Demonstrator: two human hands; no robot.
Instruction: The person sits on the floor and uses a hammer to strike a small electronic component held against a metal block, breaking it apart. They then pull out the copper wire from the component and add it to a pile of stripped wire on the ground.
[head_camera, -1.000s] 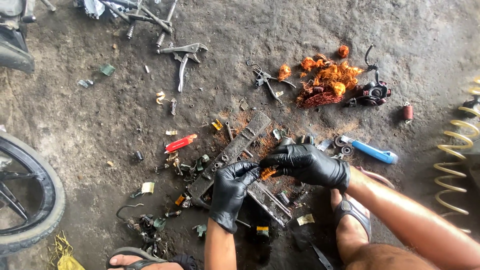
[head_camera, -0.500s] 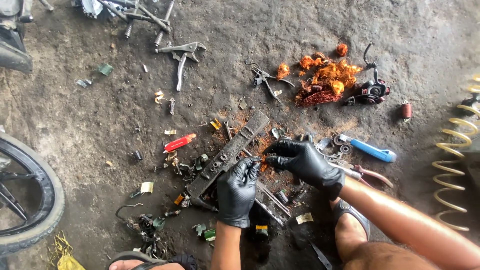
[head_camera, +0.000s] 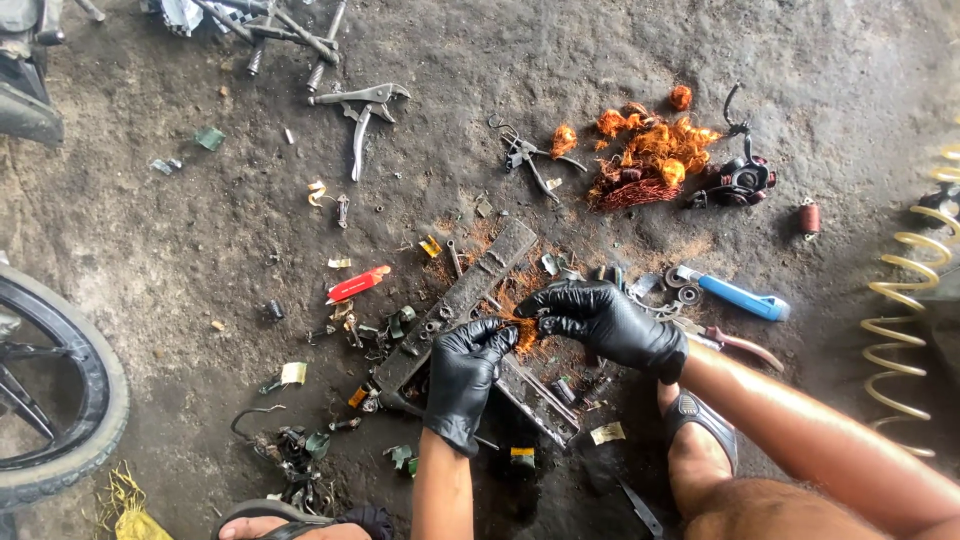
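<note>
Both my hands wear black gloves and meet low in the middle of the head view, above a long dark metal bar (head_camera: 455, 300) lying on the ground. My left hand (head_camera: 462, 380) and my right hand (head_camera: 605, 322) pinch a small tuft of orange copper wire (head_camera: 524, 333) between their fingertips. Rust-coloured wire scraps lie scattered under the hands. A larger heap of copper wire (head_camera: 648, 152) sits farther away to the upper right, beside a dark round motor part (head_camera: 742, 181).
Locking pliers (head_camera: 362, 108) and other pliers (head_camera: 527, 160) lie on the dirty concrete. A blue-handled tool (head_camera: 738, 296), a red tool (head_camera: 357, 284), small metal parts, a wheel tyre (head_camera: 85, 400) at left, a yellow coil spring (head_camera: 900, 320) at right, my sandalled feet below.
My hands drew apart half a second ago and have come back together, now both pinching the copper wire tuft over the metal bar.
</note>
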